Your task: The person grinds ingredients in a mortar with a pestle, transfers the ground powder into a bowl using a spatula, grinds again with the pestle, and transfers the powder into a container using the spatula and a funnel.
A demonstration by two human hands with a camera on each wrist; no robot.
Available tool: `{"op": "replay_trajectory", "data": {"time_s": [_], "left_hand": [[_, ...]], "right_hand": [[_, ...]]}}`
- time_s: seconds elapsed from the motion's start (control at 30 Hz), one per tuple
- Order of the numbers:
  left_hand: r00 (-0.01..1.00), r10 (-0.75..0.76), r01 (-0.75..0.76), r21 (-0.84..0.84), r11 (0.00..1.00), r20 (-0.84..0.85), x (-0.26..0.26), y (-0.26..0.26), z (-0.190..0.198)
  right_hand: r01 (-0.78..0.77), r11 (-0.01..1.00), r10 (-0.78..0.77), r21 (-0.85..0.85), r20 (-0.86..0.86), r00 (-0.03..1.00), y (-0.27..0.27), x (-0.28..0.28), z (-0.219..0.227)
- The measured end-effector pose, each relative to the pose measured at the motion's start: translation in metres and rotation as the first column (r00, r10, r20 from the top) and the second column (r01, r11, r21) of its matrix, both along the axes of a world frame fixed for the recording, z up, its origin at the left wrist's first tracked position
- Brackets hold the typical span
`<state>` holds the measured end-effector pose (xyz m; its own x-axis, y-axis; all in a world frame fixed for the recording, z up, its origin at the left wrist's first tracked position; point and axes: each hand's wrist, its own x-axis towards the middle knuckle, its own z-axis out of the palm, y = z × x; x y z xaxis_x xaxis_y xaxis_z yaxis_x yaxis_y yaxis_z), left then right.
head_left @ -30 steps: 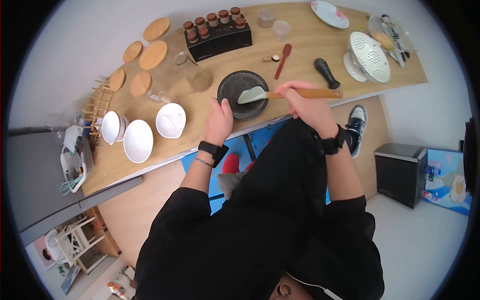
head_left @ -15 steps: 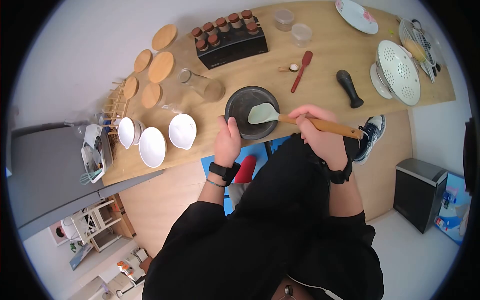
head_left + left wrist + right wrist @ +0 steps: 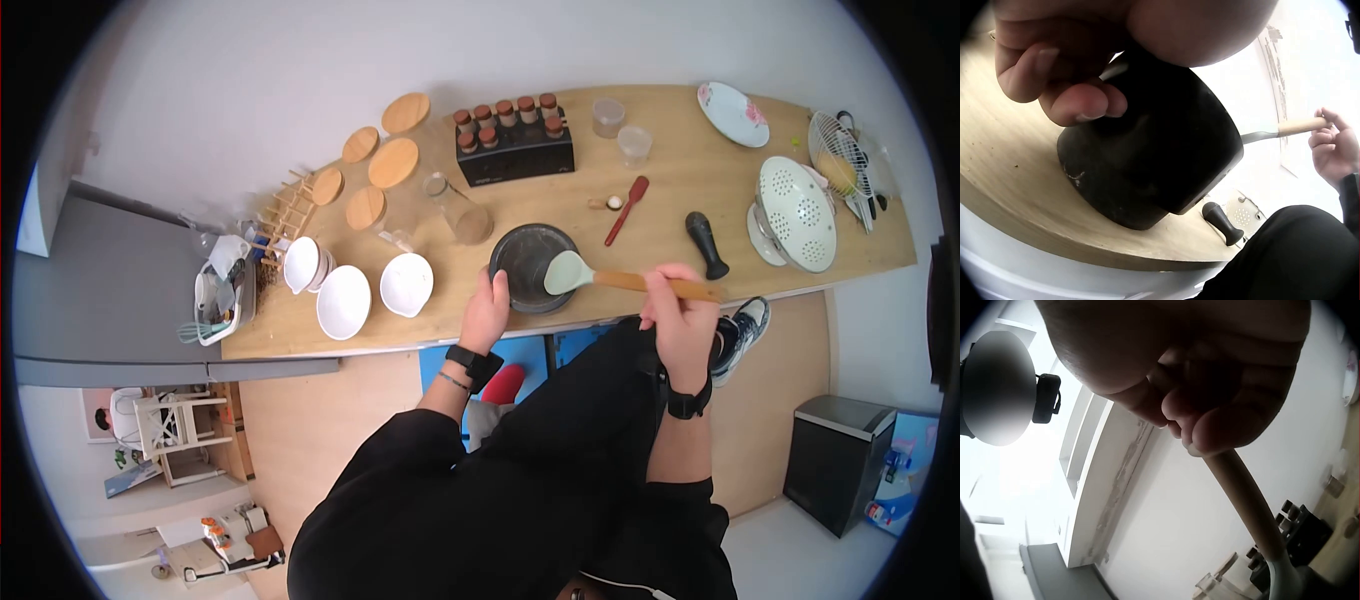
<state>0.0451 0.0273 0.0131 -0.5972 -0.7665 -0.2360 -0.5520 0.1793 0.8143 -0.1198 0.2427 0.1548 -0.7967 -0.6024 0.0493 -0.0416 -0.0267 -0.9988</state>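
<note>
Fingers of the right hand curl round the handle of the spatula, its pale head over the inside of the mortar; whether they touch cannot be told. Fingers of the left hand grip the mortar's side, thumb by the rim. The mortar sits near the front edge of the counter, between white bowls and the pestle. Farther right stands the colander.

A pale wall rises behind the wooden table, above beige flooring.
</note>
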Motion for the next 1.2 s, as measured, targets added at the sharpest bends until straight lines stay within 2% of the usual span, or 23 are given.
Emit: {"op": "replay_trajectory", "data": {"time_s": [0.07, 0.13, 0.2, 0.27, 0.3, 0.33, 0.37, 0.4, 0.43, 0.5, 0.6, 0.67, 0.7, 0.8, 0.83, 0.87, 0.93, 0.97, 1.03, 1.07, 1.13, 1.17, 1.2], "left_hand": [[0.999, 0.009, -0.008, 0.035, 0.999, -0.032, 0.0, 0.001, -0.001], [0.997, -0.006, 0.007, 0.012, 1.0, -0.073, -0.001, 0.002, -0.002], [1.0, 0.008, -0.008, -0.097, 0.995, 0.005, -0.005, 0.005, 0.01], [0.996, -0.015, -0.005, -0.227, 0.974, -0.086, -0.004, 0.004, -0.004], [0.999, 0.03, -0.031, -0.09, 0.995, -0.014, -0.005, 0.004, 0.0], [1.0, 0.023, -0.025, -0.091, 0.996, -0.021, -0.009, 0.005, 0.002], [0.999, 0.046, -0.046, -0.018, 0.999, 0.011, -0.01, 0.009, 0.014], [0.996, 0.072, -0.075, 0.053, 0.996, 0.047, -0.008, 0.011, 0.02], [0.995, 0.083, -0.086, 0.051, 0.995, 0.047, -0.007, 0.01, 0.016], [0.997, 0.064, -0.058, -0.116, 0.992, 0.051, -0.007, 0.008, 0.009], [0.998, 0.057, -0.054, -0.089, 0.995, 0.034, -0.006, 0.008, 0.011], [0.995, 0.08, -0.074, -0.097, 0.992, 0.057, -0.005, 0.005, 0.005], [0.997, 0.073, -0.07, -0.09, 0.993, 0.032, -0.005, 0.005, 0.003], [0.998, 0.066, -0.066, -0.091, 0.994, -0.003, -0.004, 0.003, -0.001], [0.998, 0.064, -0.064, -0.091, 0.994, 0.002, -0.004, 0.003, -0.002], [0.998, 0.061, -0.06, -0.088, 0.994, 0.008, -0.003, 0.003, -0.003], [0.998, 0.069, -0.067, -0.079, 0.995, 0.016, -0.005, 0.003, -0.001], [0.997, 0.069, -0.067, -0.083, 0.994, 0.028, -0.005, 0.003, 0.002], [0.996, 0.073, -0.07, -0.079, 0.994, 0.043, -0.002, 0.004, 0.008], [0.997, 0.067, -0.064, -0.079, 0.995, 0.028, -0.002, 0.004, 0.011], [0.999, 0.043, -0.042, -0.076, 0.996, 0.002, -0.005, 0.003, 0.011], [1.0, 0.015, -0.016, -0.09, 0.996, -0.011, -0.003, 0.001, 0.009], [1.0, -0.013, 0.011, -0.107, 0.994, -0.021, -0.002, 0.0, 0.01]], "right_hand": [[0.23, 0.943, -0.205, -0.239, 0.126, 0.971, 0.015, -0.007, 0.002], [0.289, 0.903, -0.257, -0.318, 0.139, 0.956, 0.039, -0.028, -0.005], [0.414, 0.769, -0.348, -0.487, 0.226, 0.91, 0.061, -0.047, -0.008], [0.399, 0.768, -0.342, -0.501, 0.205, 0.917, 0.081, -0.067, -0.026], [0.409, 0.776, -0.346, -0.479, 0.218, 0.912, 0.082, -0.076, -0.033], [0.416, 0.786, -0.344, -0.457, 0.235, 0.909, 0.083, -0.085, -0.042], [0.414, 0.786, -0.344, -0.459, 0.232, 0.91, 0.084, -0.096, -0.053], [0.415, 0.779, -0.296, -0.471, 0.307, 0.904, 0.084, -0.107, -0.064], [0.413, 0.773, -0.24, -0.483, 0.38, 0.893, 0.085, -0.116, -0.076], [0.407, 0.804, -0.262, -0.434, 0.355, 0.897, 0.074, -0.126, -0.083], [0.379, 0.846, -0.258, -0.374, 0.335, 0.906, 0.054, -0.133, -0.098], [0.459, 0.878, -0.396, -0.137, 0.332, 0.856, 0.044, -0.139, -0.102], [0.507, 0.855, -0.451, -0.106, 0.327, 0.83, 0.042, -0.142, -0.11], [0.503, 0.862, -0.434, -0.07, 0.411, 0.802, 0.056, -0.149, -0.126], [0.554, 0.83, -0.457, -0.056, 0.501, 0.735, 0.06, -0.158, -0.141], [0.547, 0.836, -0.453, -0.049, 0.501, 0.737, 0.07, -0.172, -0.161], [0.703, 0.702, -0.35, -0.115, 0.804, 0.481, 0.088, -0.198, -0.189], [0.697, 0.708, -0.351, -0.11, 0.802, 0.483, 0.091, -0.198, -0.19], [0.824, 0.558, -0.459, -0.1, 0.791, 0.406, 0.1, -0.196, -0.192], [0.825, 0.557, -0.465, -0.097, 0.787, 0.406, 0.106, -0.199, -0.202], [0.779, 0.624, -0.544, -0.065, 0.68, 0.492, 0.118, -0.208, -0.227], [0.788, 0.612, -0.552, -0.07, 0.676, 0.488, 0.119, -0.207, -0.221], [0.708, 0.703, -0.58, 0.066, 0.629, 0.517, 0.117, -0.199, -0.21]]}}
